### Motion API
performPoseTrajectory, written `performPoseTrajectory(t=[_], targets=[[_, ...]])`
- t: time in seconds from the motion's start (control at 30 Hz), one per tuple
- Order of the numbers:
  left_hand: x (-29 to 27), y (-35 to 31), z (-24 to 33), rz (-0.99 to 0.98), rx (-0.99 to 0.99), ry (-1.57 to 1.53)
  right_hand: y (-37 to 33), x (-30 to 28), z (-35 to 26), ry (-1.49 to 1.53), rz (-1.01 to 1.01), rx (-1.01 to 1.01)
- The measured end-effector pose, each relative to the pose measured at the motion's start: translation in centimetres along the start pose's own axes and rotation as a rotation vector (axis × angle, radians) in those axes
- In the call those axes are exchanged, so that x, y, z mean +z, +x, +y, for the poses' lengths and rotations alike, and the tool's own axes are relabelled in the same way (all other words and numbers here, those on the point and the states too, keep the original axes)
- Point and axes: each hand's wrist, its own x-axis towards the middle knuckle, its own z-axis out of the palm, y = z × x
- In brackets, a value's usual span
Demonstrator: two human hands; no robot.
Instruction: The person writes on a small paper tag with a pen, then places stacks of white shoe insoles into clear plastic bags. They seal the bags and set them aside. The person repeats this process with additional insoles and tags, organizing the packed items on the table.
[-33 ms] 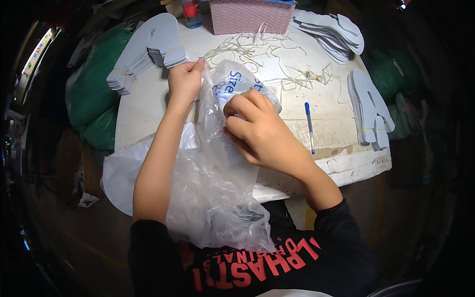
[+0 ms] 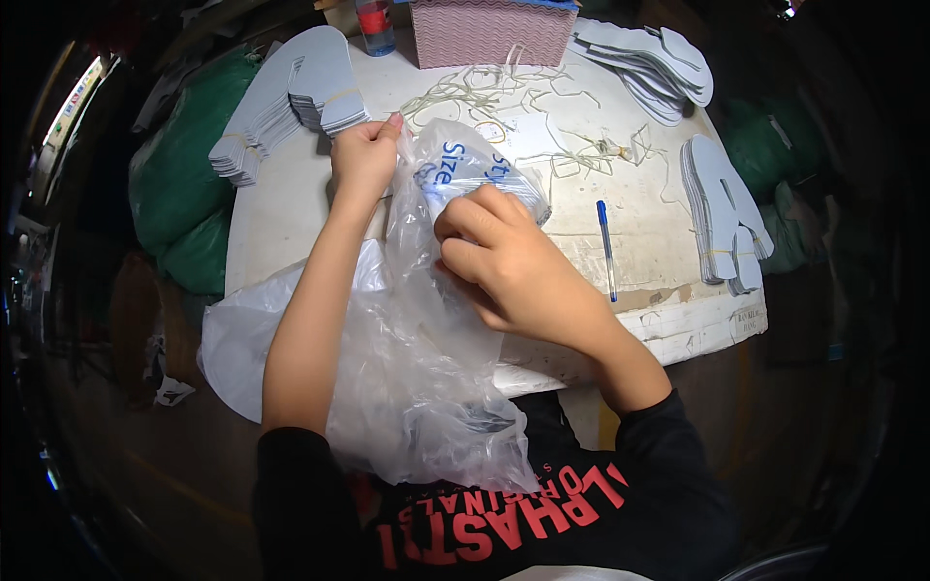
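Clear plastic bag (image 2: 417,339) lay between the person's forearms, its upper end on the desk (image 2: 644,242), the loose lower end spilling over the near edge toward the lap. Long axis ran roughly away from the body. Left hand (image 2: 366,160) was closed, thumb up, seemingly gripping the bag's far left edge. Right hand (image 2: 499,247) lay over the bag from the right, fingers curled inward; fingertips hidden, so could not tell how firmly they held. Blue-printed part (image 2: 470,165) sat just beyond the right hand's knuckles and to the right of the left hand; right hand was the nearer. Blue pen (image 2: 606,250) lay apart, right of the right hand. Against the earlier frame: right hand had drawn slightly back toward the body, exposing more print; left hand was almost unchanged.
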Motion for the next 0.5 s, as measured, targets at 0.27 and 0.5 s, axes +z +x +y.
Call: performPoseTrajectory(t=[0.27,0.5], targets=[[-1.9,-1.8,4.5,-0.323,0.361,-0.698,-0.2,-3.8,-0.8,0.278,0.135,0.100],[-4.1,-8.7,9.1,-0.926,0.775,-0.162,0.3,-2.9,2.4,0.030,0.630,0.241]])
